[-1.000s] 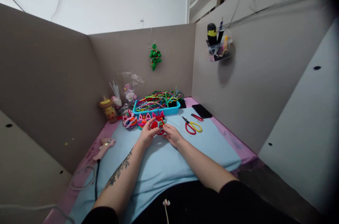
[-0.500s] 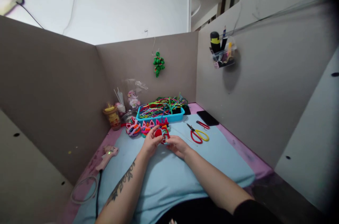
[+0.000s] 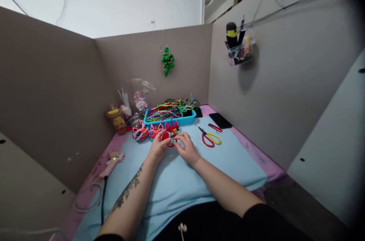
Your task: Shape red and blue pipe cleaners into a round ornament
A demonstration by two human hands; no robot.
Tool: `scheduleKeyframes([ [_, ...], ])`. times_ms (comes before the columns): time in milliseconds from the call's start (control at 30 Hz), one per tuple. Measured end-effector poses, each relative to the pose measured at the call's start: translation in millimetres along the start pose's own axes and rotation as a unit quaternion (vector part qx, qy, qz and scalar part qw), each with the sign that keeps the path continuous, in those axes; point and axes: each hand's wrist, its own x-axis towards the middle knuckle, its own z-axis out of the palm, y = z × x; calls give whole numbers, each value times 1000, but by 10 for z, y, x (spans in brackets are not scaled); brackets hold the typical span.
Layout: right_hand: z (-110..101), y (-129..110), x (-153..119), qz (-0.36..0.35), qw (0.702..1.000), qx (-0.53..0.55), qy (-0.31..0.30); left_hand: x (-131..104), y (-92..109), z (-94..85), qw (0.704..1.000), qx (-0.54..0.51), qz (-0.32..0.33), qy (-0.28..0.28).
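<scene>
Between my hands, above the blue cloth [image 3: 182, 174], is a small red and pale-blue piece of pipe-cleaner craft [image 3: 165, 136]. My left hand [image 3: 157, 146] has its fingers closed around the left side of it. My right hand [image 3: 186, 147] pinches at its right edge, fingers bent and thumb tucked beneath. Part of the piece is hidden behind the fingers. Just beyond it sit several colourful pipe-cleaner figures with pink ears, among them a rounded pink, orange and purple one [image 3: 140, 133].
A blue tray [image 3: 171, 121] heaped with pipe cleaners stands at the back. Scissors [image 3: 210, 137], a red cutter [image 3: 215, 127] and a phone [image 3: 220, 121] lie on the right. At left are a pink glue gun [image 3: 112, 163] with its cord and a brown cup [image 3: 118, 122].
My right hand has lifted and turned, its fingers now bent over the piece's right edge. My left hand still holds the piece. The whole view has shifted slightly.
</scene>
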Motion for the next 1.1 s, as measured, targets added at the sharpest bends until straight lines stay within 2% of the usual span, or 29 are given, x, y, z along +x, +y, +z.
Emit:
scheduleKeyframes([
  [167,41,81,-10,106,994,20,22,-45,9,67,1000,14,9,-3],
  [333,49,58,-2,88,995,43,-34,-42,-11,68,999,38,19,-14],
  [567,50,-9,15,163,977,133,-46,-27,-36,52,999,31,14,-25],
  [833,61,-27,0,139,988,65,-1,-23,-108,76,999,18,8,-27],
  [967,58,-2,-9,116,992,42,0,-29,-116,87,999,14,5,-29],
  [1100,30,15,-10,80,995,-4,52,-4,-120,62,1000,17,4,-23],
])
